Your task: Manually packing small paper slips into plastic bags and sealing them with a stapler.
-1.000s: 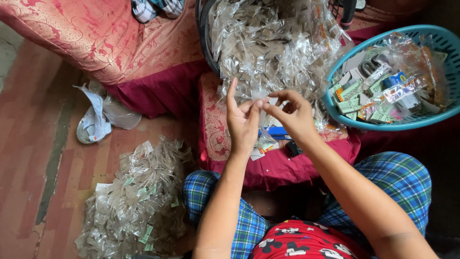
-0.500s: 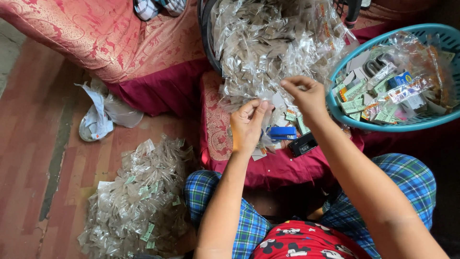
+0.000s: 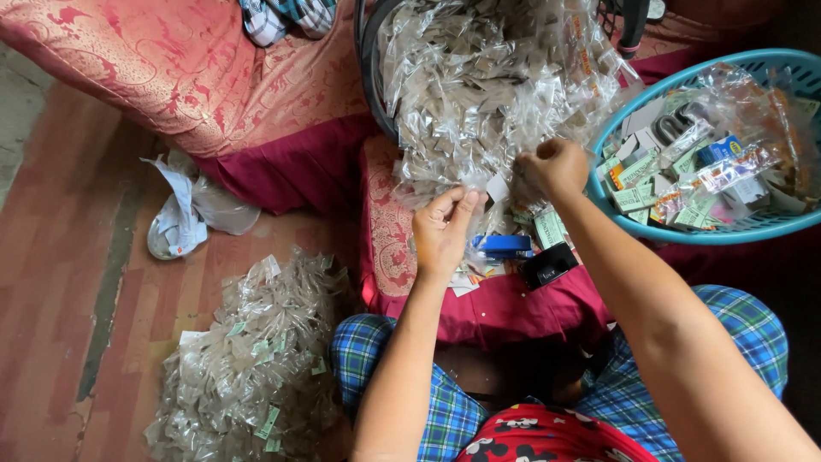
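We see two bare hands at work over a red cushion (image 3: 410, 248). Our left hand (image 3: 443, 229) is curled, thumb pressed to fingertips, pinching a small clear plastic packet (image 3: 475, 190) at the lower edge of a big heap of clear packets (image 3: 479, 85). Our right hand (image 3: 556, 167) is closed in a loose fist at the heap's right fringe, touching the packets; whether it grips one we cannot tell.

We count two heaps of packets, far too many in each to number: the big one spilling from a dark-rimmed container (image 3: 369, 60), and a second pile on the floor (image 3: 256, 359), left of our knee. One teal basket (image 3: 684, 227) sits just right of the right hand, filled with small cartons and wrappers. One blue stapler-like object (image 3: 505, 245) and one small black box (image 3: 550, 263) lie on the cushion below the hands. One crumpled white bag (image 3: 184, 214) lies on the floor.

The cushion's front edge sits close to our lap; open floor (image 3: 60, 257) lies to the left.
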